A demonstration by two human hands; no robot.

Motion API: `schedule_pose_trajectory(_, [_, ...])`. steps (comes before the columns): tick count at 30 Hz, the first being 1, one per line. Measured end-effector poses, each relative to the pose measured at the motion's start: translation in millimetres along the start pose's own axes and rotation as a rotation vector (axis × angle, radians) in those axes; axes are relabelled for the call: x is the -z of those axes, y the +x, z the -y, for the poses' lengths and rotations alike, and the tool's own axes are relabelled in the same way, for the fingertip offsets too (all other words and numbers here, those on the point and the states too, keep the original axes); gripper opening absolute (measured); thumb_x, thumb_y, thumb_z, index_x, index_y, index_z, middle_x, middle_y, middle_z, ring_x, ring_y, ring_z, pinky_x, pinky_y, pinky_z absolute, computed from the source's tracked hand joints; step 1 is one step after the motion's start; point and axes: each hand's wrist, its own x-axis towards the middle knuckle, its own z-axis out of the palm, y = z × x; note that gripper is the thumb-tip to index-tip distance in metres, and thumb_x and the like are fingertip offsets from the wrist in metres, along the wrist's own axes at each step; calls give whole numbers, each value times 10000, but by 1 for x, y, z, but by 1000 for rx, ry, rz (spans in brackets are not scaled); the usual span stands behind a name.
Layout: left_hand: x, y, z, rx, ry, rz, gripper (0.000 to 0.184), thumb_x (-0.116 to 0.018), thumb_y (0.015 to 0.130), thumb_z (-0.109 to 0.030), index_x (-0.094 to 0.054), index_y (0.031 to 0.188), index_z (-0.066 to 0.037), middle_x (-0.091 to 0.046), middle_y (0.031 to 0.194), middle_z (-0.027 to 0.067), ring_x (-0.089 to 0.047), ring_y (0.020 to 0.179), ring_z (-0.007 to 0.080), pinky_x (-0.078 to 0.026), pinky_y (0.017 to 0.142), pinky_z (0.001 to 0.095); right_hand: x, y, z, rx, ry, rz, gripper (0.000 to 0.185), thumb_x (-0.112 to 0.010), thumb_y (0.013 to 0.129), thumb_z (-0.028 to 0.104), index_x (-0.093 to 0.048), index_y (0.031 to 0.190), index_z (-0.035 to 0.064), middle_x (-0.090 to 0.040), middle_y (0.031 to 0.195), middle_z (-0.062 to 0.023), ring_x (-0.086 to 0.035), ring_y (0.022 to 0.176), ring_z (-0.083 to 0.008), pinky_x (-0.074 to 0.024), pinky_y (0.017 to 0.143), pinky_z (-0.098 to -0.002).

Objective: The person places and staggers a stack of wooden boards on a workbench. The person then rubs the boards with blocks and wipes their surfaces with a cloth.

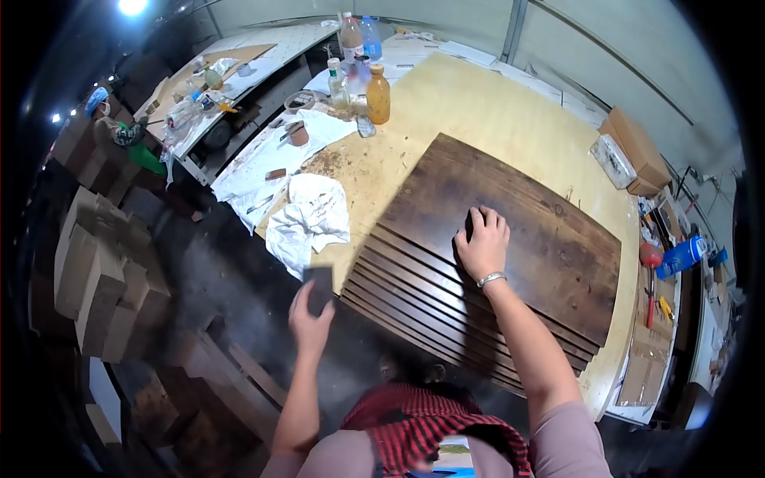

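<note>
My left hand [311, 320] grips a dark grey sanding block [319, 288] between thumb and fingers, just off the left corner of the wood. A stack of dark brown stained wooden panels [518, 199] lies at a slant on the table, their near edges stepped one below another. My right hand [484, 240], with a bracelet at the wrist, rests on the top panel with its fingers bent and the thumb apart. I see nothing held in it. White cloths [312, 211] with brown stains lie left of the stack.
On the yellowish tabletop [494, 95] stand an orange-brown bottle [378, 95] and several other bottles. A cardboard box [635, 151] and a blue bottle [681, 256] are at the right. Stacked boards [100, 271] stand on the floor at left. Another person [127, 131] is by the far table.
</note>
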Motion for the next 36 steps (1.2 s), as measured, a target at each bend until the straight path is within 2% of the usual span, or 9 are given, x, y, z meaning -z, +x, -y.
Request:
schedule_pose_trajectory(3, [-34, 14, -10, -88, -118, 111, 613, -720, 792, -59, -515, 1364, 15, -576, 1339, 225, -549, 1244, 365, -426, 1067, 394, 1, -1, 1, -19, 19, 39, 443, -638, 807, 219, -626, 1207, 28, -583, 1266, -178, -497, 1212, -355, -378, 1046, -486])
schedule_pose_trajectory(10, [-9, -99, 76, 367, -273, 79, 666, -734, 794, -62, -473, 1395, 53, -611, 1295, 169, -590, 1190, 236, -446, 1039, 352, 3, -14, -6, 129, 19, 122, 493, -627, 836, 236, -564, 1275, 22, -514, 1374, -225, -447, 1286, -425, -366, 1084, -511])
schedule_pose_trajectory(14, [-45, -41, -29, -28, -399, 52, 622, -667, 810, 19, -474, 1400, 56, -584, 1308, 177, -579, 1161, 271, -441, 1036, 377, 47, -86, -11, 253, 49, 239, 670, -676, 817, 235, -453, 1402, -4, -413, 1493, -250, -377, 1397, -421, -317, 1154, -518])
schedule_pose_trajectory(17, [-82, -69, -148, -465, -169, 341, 654, -728, 709, -99, -550, 1330, 9, -595, 1265, 220, -580, 1138, 366, -456, 1013, 438, 93, -166, -48, 388, 72, 371, 717, -656, 858, 281, -403, 1448, -36, -386, 1536, -216, -370, 1428, -357, -292, 1172, -489])
schedule_pose_trajectory(20, [-147, -128, -243, -872, -211, 669, 649, -734, 685, -146, -591, 1309, -38, -557, 1336, 227, -561, 1164, 396, -447, 1023, 473, 143, -260, -115, 422, 337, 422, 510, -694, 822, 166, -570, 1305, 59, -521, 1343, -197, -469, 1299, -388, -347, 1117, -514])
schedule_pose_trajectory(25, [-258, -203, -358, -1186, -229, 691, 656, -758, 667, -177, -597, 1295, -79, -518, 1337, 221, -531, 1111, 405, -454, 947, 502, 258, -366, -207, -239, 241, 102, 258, -653, 722, -6, -650, 980, -7, -631, 1098, -185, -616, 1015, -376, -513, 894, -437])
schedule_pose_trajectory(28, [-263, -254, -338, -1316, -46, 736, 621, -742, 658, -163, -619, 1264, -113, -533, 1311, 184, -530, 1113, 362, -425, 930, 500, 285, -419, -262, -632, 149, -91, 195, -646, 753, -30, -662, 946, -13, -648, 1052, -179, -630, 980, -356, -518, 871, -414])
schedule_pose_trajectory(33, [-210, -296, -305, -1392, 66, 1006, 625, -763, 628, -198, -639, 1238, -136, -547, 1301, 150, -540, 1105, 295, -389, 926, 492, 292, -404, -305, -740, 288, -252, 170, -597, 816, -94, -651, 973, -57, -634, 1002, -158, -648, 937, -293, -530, 817, -335])
schedule_pose_trajectory(36, [-224, -299, -341, -1383, 90, 885, 573, -736, 659, -193, -638, 1221, -137, -542, 1311, 152, -541, 1116, 297, -388, 929, 490, 276, -364, -320, -728, 466, -310, 151, -588, 846, -94, -651, 979, -62, -633, 997, -146, -652, 940, -250, -534, 787, -306])
